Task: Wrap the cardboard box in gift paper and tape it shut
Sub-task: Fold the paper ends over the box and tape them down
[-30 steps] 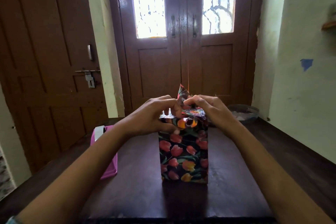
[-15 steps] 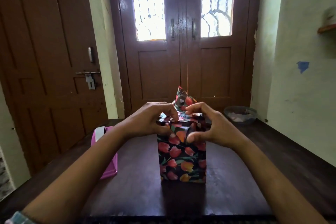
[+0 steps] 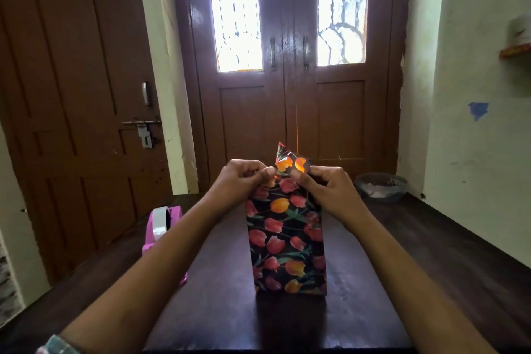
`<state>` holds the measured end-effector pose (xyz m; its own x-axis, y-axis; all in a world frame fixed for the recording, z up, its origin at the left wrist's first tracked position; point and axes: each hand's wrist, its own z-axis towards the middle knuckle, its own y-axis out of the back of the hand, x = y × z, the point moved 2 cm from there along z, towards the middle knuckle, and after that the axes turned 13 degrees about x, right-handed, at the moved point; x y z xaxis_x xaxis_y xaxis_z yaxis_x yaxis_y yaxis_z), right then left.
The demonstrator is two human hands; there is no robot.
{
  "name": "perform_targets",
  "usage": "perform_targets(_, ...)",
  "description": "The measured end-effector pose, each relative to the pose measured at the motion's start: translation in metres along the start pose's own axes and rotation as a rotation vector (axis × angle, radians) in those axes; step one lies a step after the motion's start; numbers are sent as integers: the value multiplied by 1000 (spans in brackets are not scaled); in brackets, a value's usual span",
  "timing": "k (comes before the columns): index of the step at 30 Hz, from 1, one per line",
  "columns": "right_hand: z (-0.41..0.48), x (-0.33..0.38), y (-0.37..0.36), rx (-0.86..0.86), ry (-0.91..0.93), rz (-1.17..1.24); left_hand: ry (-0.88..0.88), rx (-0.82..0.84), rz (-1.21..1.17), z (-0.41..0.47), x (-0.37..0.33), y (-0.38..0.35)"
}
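Standing upright in the middle of the dark wooden table, the gift-wrapped box is sitting well apart from the pink tape dispenser on its left; left hand and right hand are each pinching the loose paper flap at its top

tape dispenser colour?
Pink, holding a whitish tape roll; tape dispenser shows in the head view, left on the table.
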<state>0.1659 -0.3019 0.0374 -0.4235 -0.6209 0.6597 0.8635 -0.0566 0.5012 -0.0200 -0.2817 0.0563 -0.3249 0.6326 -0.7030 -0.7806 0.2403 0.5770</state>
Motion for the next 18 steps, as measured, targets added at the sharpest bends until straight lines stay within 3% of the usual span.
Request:
perform_targets(3,-6,3,4,11,-44,248,5,-66,-150,0,-1,2)
perform_targets(5,-13,3,4,-81,-4,243,34,-130,-316,0,-4,3)
perform_targets(13,-16,7,-9,-295,236,-45,9,-19,-214,-4,-14,0)
perform_targets(16,-10,12,-11,-223,178,-15,25,22,-164,-9,-19,0)
perform_targets(18,-4,15,-11,-143,102,163,19,77,-143,-11,-23,-3)
